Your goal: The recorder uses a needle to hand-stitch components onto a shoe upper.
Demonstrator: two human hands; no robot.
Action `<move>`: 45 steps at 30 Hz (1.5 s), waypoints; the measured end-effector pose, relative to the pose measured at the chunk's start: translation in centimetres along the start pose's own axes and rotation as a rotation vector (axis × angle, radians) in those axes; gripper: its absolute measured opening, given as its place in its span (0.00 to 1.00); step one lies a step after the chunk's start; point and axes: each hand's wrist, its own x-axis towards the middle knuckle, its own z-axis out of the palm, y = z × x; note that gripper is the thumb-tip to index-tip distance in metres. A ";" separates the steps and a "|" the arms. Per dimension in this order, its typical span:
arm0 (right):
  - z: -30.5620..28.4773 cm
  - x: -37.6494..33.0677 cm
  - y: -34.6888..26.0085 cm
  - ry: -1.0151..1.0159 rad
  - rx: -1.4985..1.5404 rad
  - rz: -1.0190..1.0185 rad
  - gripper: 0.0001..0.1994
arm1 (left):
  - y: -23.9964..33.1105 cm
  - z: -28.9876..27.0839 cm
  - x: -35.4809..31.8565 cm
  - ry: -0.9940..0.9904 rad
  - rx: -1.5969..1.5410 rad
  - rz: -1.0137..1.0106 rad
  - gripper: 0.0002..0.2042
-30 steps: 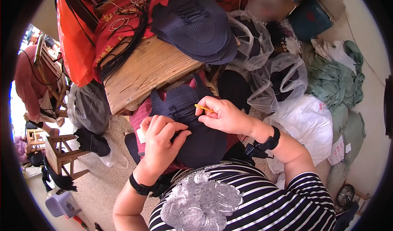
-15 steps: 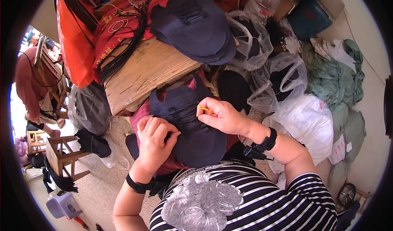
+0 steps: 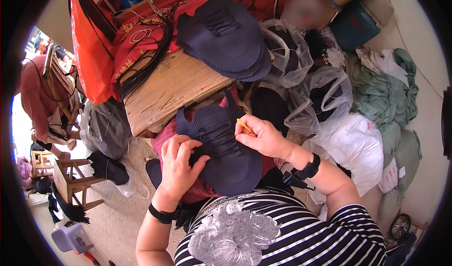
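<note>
A navy textured fabric shoe upper (image 3: 230, 169) lies across my lap, with dark lacing over its middle and two strap-like ends toward the wooden board. My left hand (image 3: 181, 160) is on its left edge, fingers curled over the fabric and thumb near the lacing. In my right hand (image 3: 261, 136), a thin yellow stick-like tool (image 3: 244, 126) is pinched between thumb and forefinger, just off the upper's right edge. The tool's lower end is hidden by the fingers.
Ahead is a wooden board (image 3: 174, 89) bearing a stack of navy uppers (image 3: 226, 40) and a bundle of black laces (image 3: 157, 58). Clear plastic bags (image 3: 325, 94) and a white bag (image 3: 353, 141) lie on the right. A small wooden stool (image 3: 75, 181) stands on the left.
My right hand has moved slightly right, away from the lacing, with the yellow tool tilting differently. The left hand's fingers have spread a little on the upper. The view has shifted slightly.
</note>
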 end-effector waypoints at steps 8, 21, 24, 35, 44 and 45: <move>-0.5 -0.2 0.7 0.196 0.494 0.282 0.13 | -0.6 0.1 -0.5 0.245 -0.081 -0.158 0.30; 0.3 0.2 -0.4 0.088 0.526 0.115 0.15 | -3.5 -0.2 0.0 0.342 -0.492 -0.524 0.12; 0.5 0.6 -0.9 0.080 0.543 0.163 0.14 | -4.1 0.0 -0.5 0.394 -0.478 -0.447 0.10; 1.9 1.5 -7.0 -0.005 0.549 0.181 0.10 | -3.1 -1.4 -2.0 0.498 -0.803 -0.510 0.04; -4.3 8.5 -15.9 -0.033 0.591 -0.148 0.14 | -5.8 -1.1 -4.9 0.649 -0.919 -0.528 0.03; -6.4 10.7 -16.6 -0.081 0.575 -0.172 0.13 | -6.4 -1.0 -5.6 0.633 -0.901 -0.569 0.02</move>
